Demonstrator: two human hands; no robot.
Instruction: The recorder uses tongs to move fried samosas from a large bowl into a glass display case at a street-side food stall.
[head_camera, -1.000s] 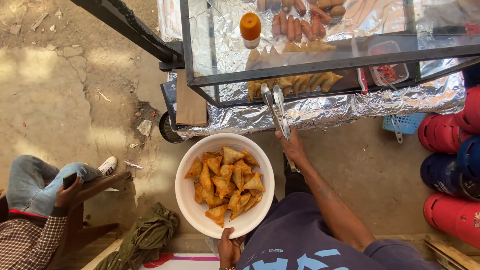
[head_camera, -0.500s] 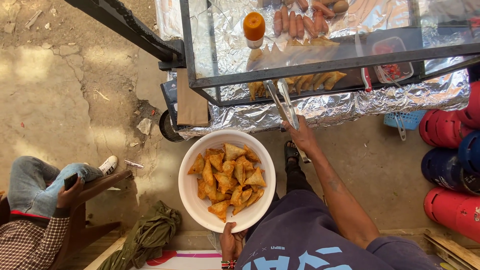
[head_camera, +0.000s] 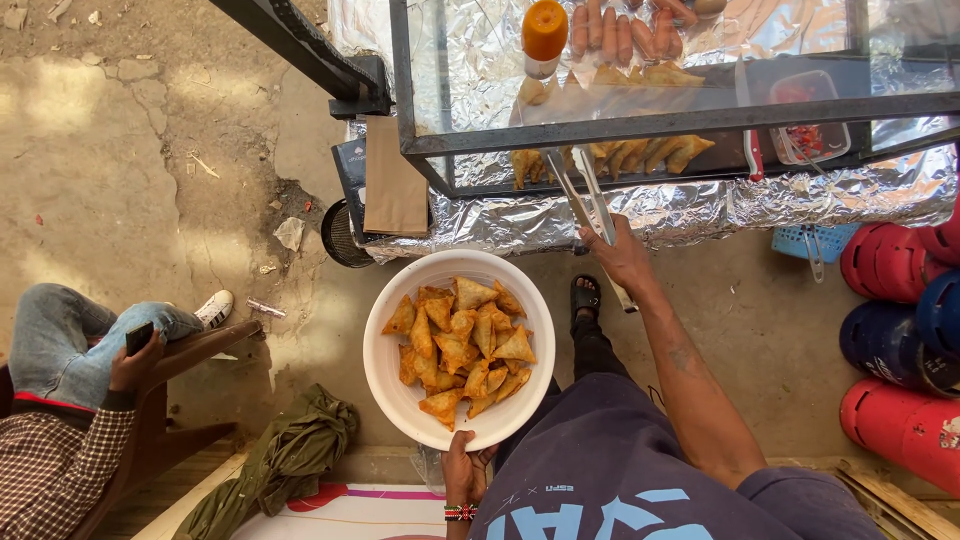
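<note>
While samosas (head_camera: 462, 347) fill the white bowl (head_camera: 385, 375), more line the glass case (head_camera: 640, 125).

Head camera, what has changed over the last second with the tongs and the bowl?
The right hand has pushed the metal tongs further forward, so their tips now reach in among the samosas in the glass case. The left hand still holds the white bowl of samosas by its near rim. The tongs still carry nothing. The seated person has not moved.
</note>
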